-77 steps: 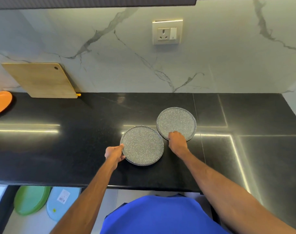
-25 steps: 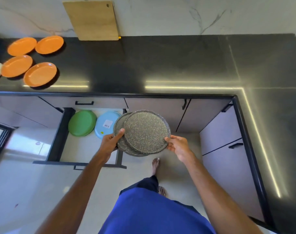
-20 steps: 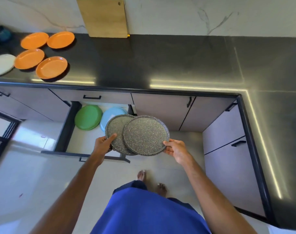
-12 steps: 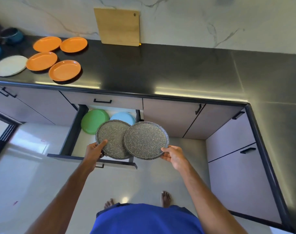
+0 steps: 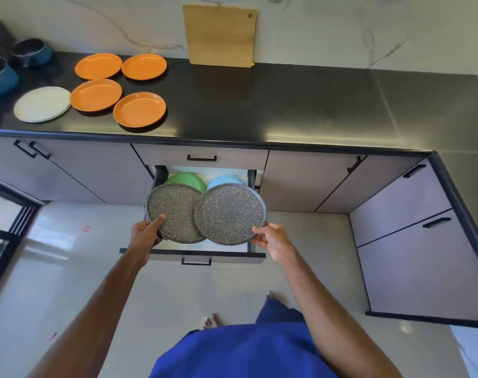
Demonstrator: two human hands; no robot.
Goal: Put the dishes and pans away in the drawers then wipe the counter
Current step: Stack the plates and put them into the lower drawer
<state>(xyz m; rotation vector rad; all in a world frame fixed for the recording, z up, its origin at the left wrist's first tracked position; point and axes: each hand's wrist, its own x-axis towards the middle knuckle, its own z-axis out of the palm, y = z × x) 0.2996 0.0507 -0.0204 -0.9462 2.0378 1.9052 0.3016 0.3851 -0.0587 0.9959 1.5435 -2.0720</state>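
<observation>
1. Head view: left hand [image 5: 146, 236] closed on the near rim of the left speckled plate [image 5: 175, 212], thumb on top.
2. Right hand [image 5: 270, 238] grips the near-right rim of the right speckled plate [image 5: 229, 214]; this plate overlaps the left one's right edge.
3. Both plates are held roughly level above the open drawer [image 5: 194, 256], not resting in it.
4. In the drawer, behind the held plates: green plate [image 5: 187, 180], light-blue plate [image 5: 225, 180], side by side.
5. Counter [image 5: 287, 105]: four orange plates [image 5: 139, 109], one white plate [image 5: 41, 103], cutting board [image 5: 220, 39] leaning on the wall.
</observation>
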